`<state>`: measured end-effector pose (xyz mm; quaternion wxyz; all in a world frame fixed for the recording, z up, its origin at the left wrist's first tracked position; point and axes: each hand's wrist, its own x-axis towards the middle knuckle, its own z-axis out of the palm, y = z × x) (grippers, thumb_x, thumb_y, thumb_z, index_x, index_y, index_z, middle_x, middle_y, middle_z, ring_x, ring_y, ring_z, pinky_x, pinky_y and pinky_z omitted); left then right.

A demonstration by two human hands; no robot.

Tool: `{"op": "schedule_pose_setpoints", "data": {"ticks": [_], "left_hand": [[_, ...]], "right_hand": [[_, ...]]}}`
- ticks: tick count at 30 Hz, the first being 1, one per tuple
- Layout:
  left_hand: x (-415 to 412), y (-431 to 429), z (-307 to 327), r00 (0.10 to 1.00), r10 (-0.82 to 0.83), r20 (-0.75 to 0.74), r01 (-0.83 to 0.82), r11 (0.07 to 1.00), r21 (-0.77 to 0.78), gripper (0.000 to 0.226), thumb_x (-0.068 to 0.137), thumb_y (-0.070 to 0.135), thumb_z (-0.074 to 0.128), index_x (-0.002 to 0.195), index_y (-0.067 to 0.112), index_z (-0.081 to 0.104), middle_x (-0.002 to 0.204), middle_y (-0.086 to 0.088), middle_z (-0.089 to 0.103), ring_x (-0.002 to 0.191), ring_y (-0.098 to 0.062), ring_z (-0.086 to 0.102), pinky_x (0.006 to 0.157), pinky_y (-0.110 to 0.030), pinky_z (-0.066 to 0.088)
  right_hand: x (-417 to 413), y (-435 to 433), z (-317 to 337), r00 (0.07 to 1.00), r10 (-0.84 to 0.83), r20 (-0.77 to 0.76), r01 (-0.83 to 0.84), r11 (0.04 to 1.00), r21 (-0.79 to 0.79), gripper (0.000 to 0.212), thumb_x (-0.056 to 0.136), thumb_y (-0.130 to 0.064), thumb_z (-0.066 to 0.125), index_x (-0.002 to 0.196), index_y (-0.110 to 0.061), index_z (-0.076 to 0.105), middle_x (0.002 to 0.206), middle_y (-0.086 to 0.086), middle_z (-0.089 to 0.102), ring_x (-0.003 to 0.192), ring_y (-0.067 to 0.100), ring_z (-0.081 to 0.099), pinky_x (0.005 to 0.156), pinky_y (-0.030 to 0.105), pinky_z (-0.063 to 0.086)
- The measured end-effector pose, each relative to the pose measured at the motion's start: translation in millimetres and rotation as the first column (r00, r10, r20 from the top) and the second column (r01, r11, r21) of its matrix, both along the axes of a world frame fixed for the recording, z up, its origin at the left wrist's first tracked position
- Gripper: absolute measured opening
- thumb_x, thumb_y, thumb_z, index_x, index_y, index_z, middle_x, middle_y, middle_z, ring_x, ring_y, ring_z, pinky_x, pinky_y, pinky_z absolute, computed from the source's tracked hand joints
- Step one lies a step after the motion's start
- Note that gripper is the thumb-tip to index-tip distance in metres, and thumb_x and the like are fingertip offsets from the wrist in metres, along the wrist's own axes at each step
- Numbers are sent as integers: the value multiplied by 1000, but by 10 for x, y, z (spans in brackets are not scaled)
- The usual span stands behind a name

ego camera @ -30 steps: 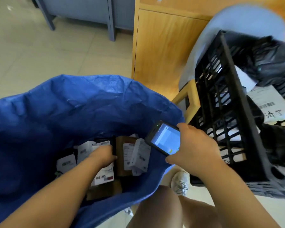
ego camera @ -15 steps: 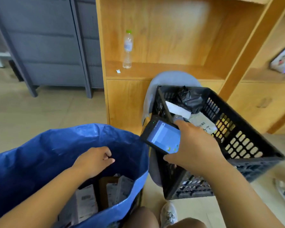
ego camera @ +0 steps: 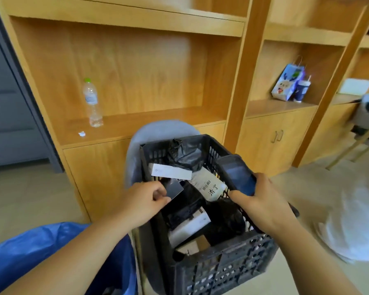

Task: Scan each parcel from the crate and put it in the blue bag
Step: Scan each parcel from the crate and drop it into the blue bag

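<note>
A blue bag point(ego camera: 30, 252) sits at the lower left, nearest the viewer. Beside it, a black crate point(ego camera: 222, 269) holds parcels point(ego camera: 209, 186) wrapped in black plastic and white labels. The left hand point(ego camera: 143, 201) reaches over the crate's left edge, thumb and fingers pinched on the corner of a dark flat parcel point(ego camera: 175, 189). The right hand point(ego camera: 262, 205) curls closed around a scanner point(ego camera: 237, 175) above the crate's right rim. Half a second ago the left hand hovered open over the bag; it has since crossed to the crate. Behind stand wooden shelves point(ego camera: 136, 71) with a bottle point(ego camera: 92, 103).
</note>
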<state>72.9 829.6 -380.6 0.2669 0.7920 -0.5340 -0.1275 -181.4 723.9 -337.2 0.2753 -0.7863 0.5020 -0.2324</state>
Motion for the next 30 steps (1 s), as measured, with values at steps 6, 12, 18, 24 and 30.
{"op": "schedule_pose_setpoints", "data": {"ticks": [6, 12, 18, 24, 30], "left_hand": [[243, -1112, -320, 983, -70, 167, 25, 966, 258, 18, 86, 48, 59, 95, 33, 55, 98, 10, 61, 88, -14, 60, 73, -33, 52], [347, -1785, -755, 912, -207, 353, -57, 790, 610, 66, 89, 39, 62, 141, 17, 28, 133, -10, 39, 117, -32, 51, 86, -38, 46], [345, -2131, -1047, 853, -320, 413, -128, 639, 759, 75, 92, 48, 53, 150, 18, 16, 142, -16, 36, 123, -35, 47, 93, -43, 47], [308, -2201, -1075, 785, -308, 537, -170, 727, 666, 52, 93, 30, 47, 142, 17, 33, 127, -10, 53, 112, -29, 55, 79, -35, 48], [393, -1900, -524, 757, -145, 637, -147, 912, 383, 38, 91, 55, 39, 114, 26, 49, 101, -2, 62, 90, -24, 59, 55, -29, 34]], "right_hand": [[137, -694, -265, 998, -67, 3, 67, 997, 32, 86, 61, -68, 67, 120, -12, 40, 109, 4, 49, 95, 25, 53, 73, 39, 47], [351, -1140, -468, 985, -49, -167, 41, 998, -55, 74, 59, -63, 68, 109, -18, 37, 106, -2, 42, 92, 20, 51, 72, 37, 47], [399, -1332, -682, 971, -2, -241, -15, 997, -71, 77, 58, -66, 67, 110, -22, 33, 103, -6, 39, 90, 17, 50, 73, 36, 49], [326, -1357, -733, 963, 15, -268, -41, 995, -92, 75, 58, -64, 68, 109, -22, 33, 98, -7, 38, 89, 17, 48, 71, 34, 47], [159, -1227, -557, 963, -7, -271, -24, 993, -113, 73, 54, -68, 68, 97, -25, 28, 94, -7, 38, 87, 17, 48, 68, 35, 46]]}}
